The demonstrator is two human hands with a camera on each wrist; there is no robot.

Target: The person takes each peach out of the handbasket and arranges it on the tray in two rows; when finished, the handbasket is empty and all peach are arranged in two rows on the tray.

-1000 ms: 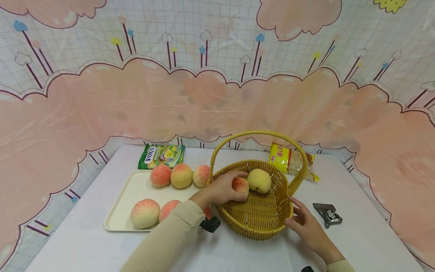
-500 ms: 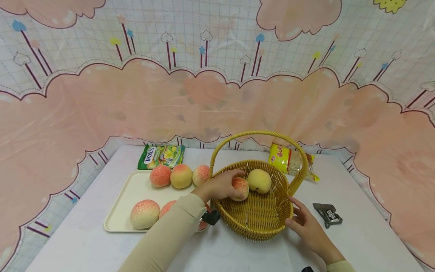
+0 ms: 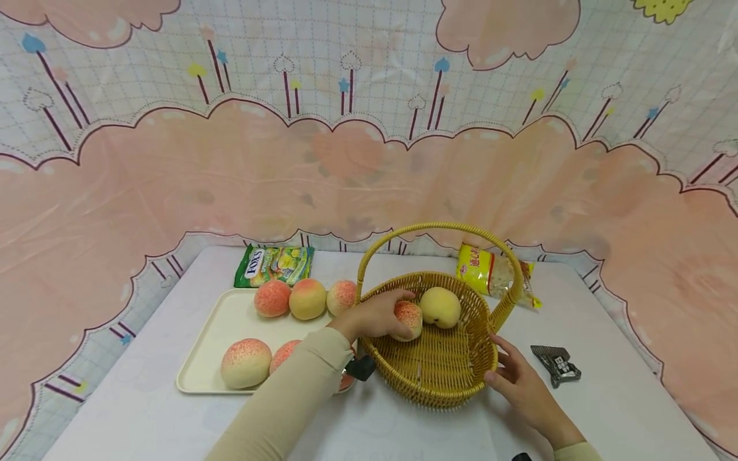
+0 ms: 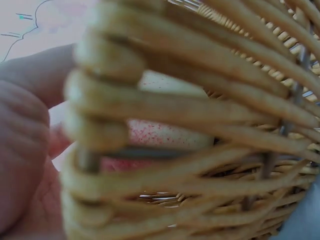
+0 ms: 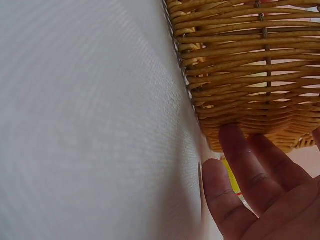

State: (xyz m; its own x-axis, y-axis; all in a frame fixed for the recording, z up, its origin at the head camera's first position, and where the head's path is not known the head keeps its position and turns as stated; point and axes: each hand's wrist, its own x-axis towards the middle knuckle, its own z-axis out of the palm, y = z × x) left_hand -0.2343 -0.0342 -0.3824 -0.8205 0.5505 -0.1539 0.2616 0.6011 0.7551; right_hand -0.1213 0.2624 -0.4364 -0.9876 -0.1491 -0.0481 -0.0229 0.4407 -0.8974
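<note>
A yellow wicker basket (image 3: 441, 378) with a tall arched handle stands on the white table. My left hand (image 3: 376, 315) reaches over its left rim and grips a red-speckled peach (image 3: 410, 320) resting inside. A pale yellow round fruit (image 3: 441, 306) lies against that peach's right side. In the left wrist view, the woven wall (image 4: 200, 107) hides most of the peach. My right hand (image 3: 521, 387) touches the basket's right side with its thumb and fingertips. The right wrist view shows these fingers (image 5: 250, 170) fairly straight against the outer wall.
Left of the basket, a cream tray (image 3: 216, 326) bears several peaches (image 3: 246, 363), some partly behind my left sleeve. Behind it lies a green FOX'S candy bag (image 3: 275, 264). A yellow food packet (image 3: 475, 266) sits behind the basket, and a crumpled black wrapper (image 3: 558, 366) to its right.
My left wrist has shifted very slightly left and lower while the hand stays round the peach. The basket and right hand keep their places.
</note>
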